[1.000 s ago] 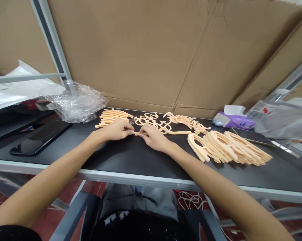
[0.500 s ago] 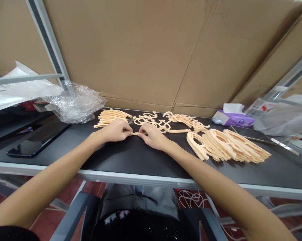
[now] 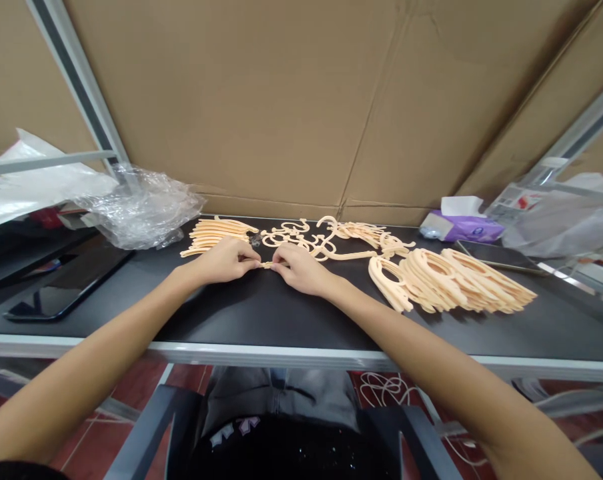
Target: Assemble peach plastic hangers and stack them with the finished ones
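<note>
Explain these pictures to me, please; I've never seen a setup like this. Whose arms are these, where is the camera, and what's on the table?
There is no machine here: these are a person's own bare arms. One camera, worn on the person's head, looks forward and down, so every picture comes from there. The left hand and right hand meet, pinching a small peach piece between them. On the black table lie peach plastic hangers: a large pile on the right, a smaller stack on the left, and a tangle between them. Nearby are a tissue box, a phone, a dark tablet and bubble wrap.
</note>
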A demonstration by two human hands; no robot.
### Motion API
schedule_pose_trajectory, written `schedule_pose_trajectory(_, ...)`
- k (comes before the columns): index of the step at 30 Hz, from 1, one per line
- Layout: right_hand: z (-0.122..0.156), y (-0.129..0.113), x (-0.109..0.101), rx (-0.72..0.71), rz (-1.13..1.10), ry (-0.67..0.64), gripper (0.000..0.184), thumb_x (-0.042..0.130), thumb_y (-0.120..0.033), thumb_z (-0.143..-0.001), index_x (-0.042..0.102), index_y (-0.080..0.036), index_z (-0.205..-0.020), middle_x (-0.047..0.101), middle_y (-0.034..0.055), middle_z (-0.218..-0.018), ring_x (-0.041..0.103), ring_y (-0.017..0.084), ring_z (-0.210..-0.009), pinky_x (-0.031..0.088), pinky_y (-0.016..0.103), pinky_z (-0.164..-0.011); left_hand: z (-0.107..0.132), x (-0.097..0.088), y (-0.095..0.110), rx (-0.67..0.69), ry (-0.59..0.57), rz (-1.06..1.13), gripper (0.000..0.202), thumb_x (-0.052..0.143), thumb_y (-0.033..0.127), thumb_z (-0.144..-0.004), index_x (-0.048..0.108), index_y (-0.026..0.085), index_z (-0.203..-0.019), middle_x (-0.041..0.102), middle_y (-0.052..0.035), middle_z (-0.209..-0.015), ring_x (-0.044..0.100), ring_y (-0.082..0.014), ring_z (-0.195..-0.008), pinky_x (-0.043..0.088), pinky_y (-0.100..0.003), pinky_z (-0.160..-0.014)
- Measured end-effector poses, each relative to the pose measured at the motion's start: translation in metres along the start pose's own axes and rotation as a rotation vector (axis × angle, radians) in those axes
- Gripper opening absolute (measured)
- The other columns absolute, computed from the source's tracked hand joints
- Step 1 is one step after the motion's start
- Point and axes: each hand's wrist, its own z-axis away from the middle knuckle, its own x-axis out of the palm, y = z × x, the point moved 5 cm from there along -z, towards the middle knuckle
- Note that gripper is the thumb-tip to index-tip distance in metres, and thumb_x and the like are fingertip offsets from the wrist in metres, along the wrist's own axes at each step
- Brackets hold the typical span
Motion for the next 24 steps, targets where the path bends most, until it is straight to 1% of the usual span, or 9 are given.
schedule_pose_trajectory(4, -0.001, 0.000, 0.000, 0.020, -0.001, -0.011, 0.014, 0.062, -0.013, -0.089, 0.056, -0.019, -0.077, 0.059, 0.0033, -0.083, 0.054, 0.017, -0.082, 0.044, 0.031, -0.076, 0.001, 0.003, 0.001, -0.011, 0.038, -0.010, 0.026, 0.056, 0.031, -0.084, 0.075, 0.019, -0.072, 0.068, -0.0012, -0.063, 0.054, -0.0132, -0.058, 0.032, -0.025, -0.057)
schedule_pose_trajectory(8, -0.001, 0.001, 0.000, 0.032, -0.005, -0.015, 0.015, 0.063, -0.013, -0.088, 0.056, -0.019, -0.076, 0.060, 0.0032, -0.083, 0.055, 0.017, -0.082, 0.044, 0.031, -0.077, 0.002, 0.006, 0.004, -0.007, 0.057, -0.045, 0.026, 0.055, 0.027, -0.084, 0.073, 0.018, -0.067, 0.067, -0.0021, -0.062, 0.053, -0.0137, -0.057, 0.032, -0.026, -0.057)
schedule_pose_trajectory(14, -0.001, 0.001, 0.000, 0.069, -0.001, -0.035, 0.016, 0.064, -0.013, -0.088, 0.056, -0.018, -0.075, 0.060, 0.0033, -0.082, 0.055, 0.017, -0.081, 0.044, 0.031, -0.077, 0.002, 0.012, 0.011, 0.013, 0.066, -0.168, 0.031, 0.050, 0.022, -0.086, 0.066, 0.016, -0.059, 0.066, -0.0054, -0.063, 0.051, -0.0147, -0.058, 0.033, -0.028, -0.060)
schedule_pose_trajectory(17, -0.002, 0.001, -0.001, 0.086, 0.004, -0.039, 0.016, 0.064, -0.012, -0.088, 0.056, -0.018, -0.075, 0.060, 0.0031, -0.082, 0.055, 0.017, -0.081, 0.044, 0.031, -0.077, 0.002, 0.015, 0.014, 0.049, 0.087, -0.230, 0.031, 0.050, 0.019, -0.086, 0.063, 0.017, -0.058, 0.064, -0.0060, -0.062, 0.051, -0.0156, -0.058, 0.033, -0.029, -0.060)
schedule_pose_trajectory(20, -0.002, 0.000, -0.001, 0.087, 0.002, -0.038, 0.017, 0.064, -0.012, -0.088, 0.056, -0.018, -0.074, 0.060, 0.0029, -0.081, 0.054, 0.016, -0.080, 0.043, 0.030, -0.077, 0.003, 0.017, 0.015, 0.083, 0.099, -0.277, 0.031, 0.049, 0.016, -0.085, 0.061, 0.017, -0.057, 0.063, -0.0062, -0.061, 0.051, -0.0161, -0.058, 0.033, -0.030, -0.061)
schedule_pose_trajectory(24, -0.002, 0.001, -0.001, 0.078, -0.003, -0.021, 0.018, 0.064, -0.011, -0.087, 0.055, -0.018, -0.074, 0.059, 0.0021, -0.080, 0.052, 0.016, -0.078, 0.043, 0.030, -0.076, 0.003, 0.019, 0.019, 0.092, 0.092, -0.349, 0.030, 0.050, 0.013, -0.085, 0.062, 0.016, -0.058, 0.063, -0.0071, -0.063, 0.053, -0.0168, -0.060, 0.035, -0.030, -0.061)
